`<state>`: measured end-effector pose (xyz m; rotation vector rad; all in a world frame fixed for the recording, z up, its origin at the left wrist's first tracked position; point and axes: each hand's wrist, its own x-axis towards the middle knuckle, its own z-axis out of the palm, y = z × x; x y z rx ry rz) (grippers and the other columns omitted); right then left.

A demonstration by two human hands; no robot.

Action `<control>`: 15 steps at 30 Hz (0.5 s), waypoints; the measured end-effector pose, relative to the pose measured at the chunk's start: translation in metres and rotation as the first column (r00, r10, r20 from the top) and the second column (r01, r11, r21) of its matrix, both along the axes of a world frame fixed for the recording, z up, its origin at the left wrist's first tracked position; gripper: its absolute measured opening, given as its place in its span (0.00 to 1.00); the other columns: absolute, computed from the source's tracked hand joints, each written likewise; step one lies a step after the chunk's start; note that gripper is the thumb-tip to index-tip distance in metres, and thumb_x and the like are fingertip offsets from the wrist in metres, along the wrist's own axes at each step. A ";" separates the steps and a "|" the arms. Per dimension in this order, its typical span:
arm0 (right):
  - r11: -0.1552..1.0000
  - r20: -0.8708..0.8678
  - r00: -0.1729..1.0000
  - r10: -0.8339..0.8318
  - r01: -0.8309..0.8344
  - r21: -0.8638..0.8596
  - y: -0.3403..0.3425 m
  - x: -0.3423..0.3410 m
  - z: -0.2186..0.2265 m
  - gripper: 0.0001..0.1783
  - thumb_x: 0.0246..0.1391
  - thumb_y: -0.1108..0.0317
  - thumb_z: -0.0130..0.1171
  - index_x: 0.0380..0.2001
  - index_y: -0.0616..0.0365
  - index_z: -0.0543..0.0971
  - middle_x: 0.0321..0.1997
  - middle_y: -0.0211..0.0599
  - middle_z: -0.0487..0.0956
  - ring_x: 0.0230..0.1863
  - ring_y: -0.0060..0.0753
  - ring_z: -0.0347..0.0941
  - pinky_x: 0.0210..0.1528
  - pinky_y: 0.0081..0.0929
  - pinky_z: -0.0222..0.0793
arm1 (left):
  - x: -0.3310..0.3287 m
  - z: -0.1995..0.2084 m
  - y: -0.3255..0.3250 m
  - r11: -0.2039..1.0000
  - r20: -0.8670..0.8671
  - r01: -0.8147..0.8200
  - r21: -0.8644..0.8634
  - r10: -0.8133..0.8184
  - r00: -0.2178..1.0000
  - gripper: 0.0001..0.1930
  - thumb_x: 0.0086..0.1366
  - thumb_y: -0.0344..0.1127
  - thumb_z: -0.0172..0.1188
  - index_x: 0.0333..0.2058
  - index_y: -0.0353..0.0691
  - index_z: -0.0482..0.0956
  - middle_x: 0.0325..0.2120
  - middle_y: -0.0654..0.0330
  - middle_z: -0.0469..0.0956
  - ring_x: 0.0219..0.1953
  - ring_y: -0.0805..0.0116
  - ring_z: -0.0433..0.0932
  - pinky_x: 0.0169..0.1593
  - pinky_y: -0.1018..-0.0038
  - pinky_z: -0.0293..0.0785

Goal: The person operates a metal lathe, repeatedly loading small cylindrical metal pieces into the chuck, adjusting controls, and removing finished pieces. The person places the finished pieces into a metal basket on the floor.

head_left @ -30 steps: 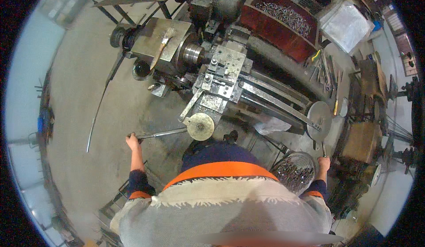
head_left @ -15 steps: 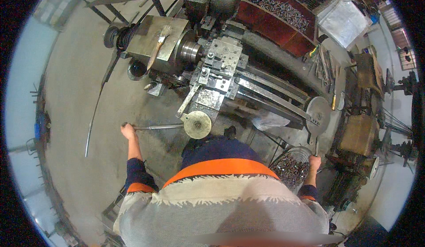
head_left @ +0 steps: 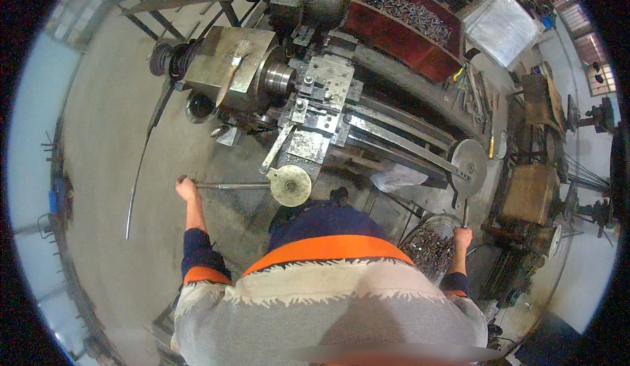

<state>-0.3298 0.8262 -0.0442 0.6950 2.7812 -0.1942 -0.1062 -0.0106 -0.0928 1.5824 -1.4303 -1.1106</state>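
Looks like lever-working: left grip (head_left: pixel 186 188) closed around the long grey steel lever (head_left: pixel 236 186), front-left of the blocky grey steel tool block (head_left: pixel 336 85); right grip (head_left: pixel 462 236) closed around the short steel handle (head_left: pixel 466 214), front-right of it. Next move calls for firm, coordinated force.

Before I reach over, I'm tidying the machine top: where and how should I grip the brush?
Grip the brush by its wooden handle, probably from your near side: it lies flat, the handle pointing toward you and the bristles away.
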 end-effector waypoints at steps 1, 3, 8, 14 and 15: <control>0.999 0.001 0.999 -0.041 0.041 -0.001 0.000 -0.001 0.001 0.22 0.32 0.62 0.52 0.31 0.67 0.74 0.36 0.57 0.74 0.43 0.54 0.68 0.44 0.38 0.63 | 0.000 -0.003 -0.003 1.000 0.012 0.019 0.010 -0.019 1.000 0.14 0.47 0.25 0.43 0.33 0.29 0.71 0.22 0.50 0.73 0.21 0.61 0.75 0.23 0.70 0.71; 0.994 0.011 0.994 -0.110 0.110 -0.007 -0.005 -0.005 0.004 0.22 0.32 0.62 0.52 0.31 0.67 0.75 0.36 0.56 0.74 0.43 0.54 0.69 0.44 0.38 0.63 | 0.011 -0.015 -0.012 0.999 0.030 0.041 0.021 -0.041 0.999 0.13 0.48 0.25 0.44 0.33 0.29 0.71 0.21 0.51 0.73 0.20 0.62 0.74 0.23 0.70 0.71; 0.981 0.004 0.982 -0.191 0.191 0.043 -0.013 -0.011 0.010 0.23 0.32 0.60 0.54 0.32 0.66 0.75 0.36 0.54 0.74 0.43 0.51 0.69 0.44 0.37 0.65 | 0.026 -0.029 -0.025 0.984 0.021 0.140 0.107 -0.143 0.989 0.13 0.52 0.30 0.51 0.36 0.31 0.68 0.22 0.54 0.72 0.19 0.63 0.73 0.22 0.71 0.72; 0.982 0.050 0.983 -0.179 0.175 0.067 0.009 -0.027 0.015 0.21 0.33 0.58 0.55 0.31 0.61 0.76 0.36 0.50 0.75 0.41 0.49 0.71 0.42 0.38 0.66 | 0.018 -0.006 0.010 0.976 -0.272 0.068 0.206 -0.010 0.962 0.15 0.54 0.35 0.53 0.37 0.32 0.66 0.23 0.54 0.71 0.19 0.62 0.71 0.19 0.68 0.70; 0.993 0.072 0.992 -0.104 0.099 0.072 0.016 -0.032 0.019 0.20 0.33 0.58 0.55 0.31 0.60 0.76 0.35 0.49 0.76 0.41 0.49 0.71 0.42 0.39 0.66 | 0.016 0.000 0.021 0.966 -0.294 0.036 0.255 0.042 0.955 0.15 0.54 0.36 0.53 0.37 0.31 0.65 0.23 0.53 0.71 0.18 0.61 0.71 0.19 0.67 0.70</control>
